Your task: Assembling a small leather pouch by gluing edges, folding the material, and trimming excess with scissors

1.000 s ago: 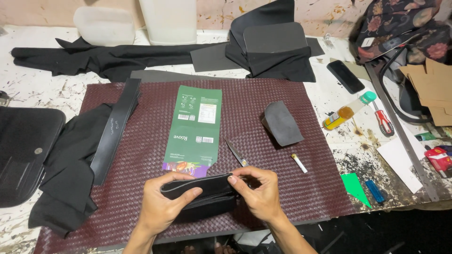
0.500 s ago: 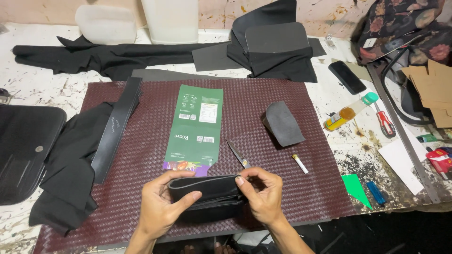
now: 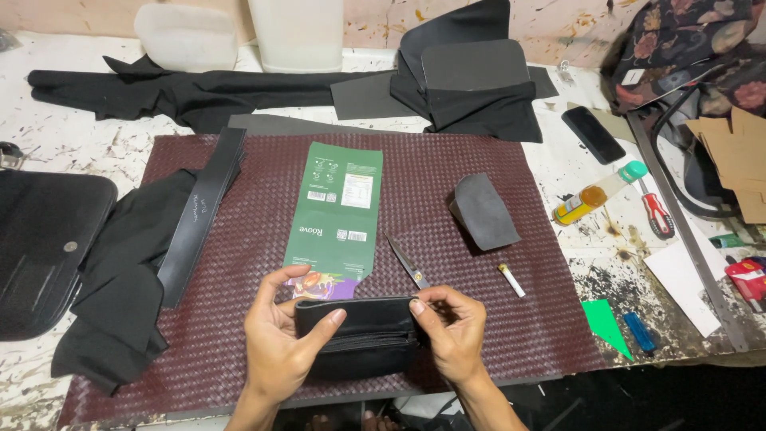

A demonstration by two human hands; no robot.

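Both my hands hold a small black pouch (image 3: 359,335) low over the near edge of a dark red woven mat (image 3: 247,239). My left hand (image 3: 279,335) wraps its left end, thumb on the top rim. My right hand (image 3: 455,327) pinches the right end of the rim between thumb and fingers. Just beyond the pouch lies a flattened green package (image 3: 335,211), and small scissors (image 3: 408,262) lie beside my right hand.
On the mat: a black strap (image 3: 199,211), a folded grey piece (image 3: 485,211), a white stick (image 3: 512,281). Black fabric (image 3: 120,279) lies left, a black bag panel (image 3: 40,247) far left. Right side holds a glue bottle (image 3: 598,193), screwdriver (image 3: 654,211), phone (image 3: 594,134), metal ruler (image 3: 686,239), cardboard (image 3: 738,156).
My hands have shifted slightly along the pouch rim; the left thumb now sits on top and the right fingers pinch the rim's end. Everything else on the bench is unmoved.
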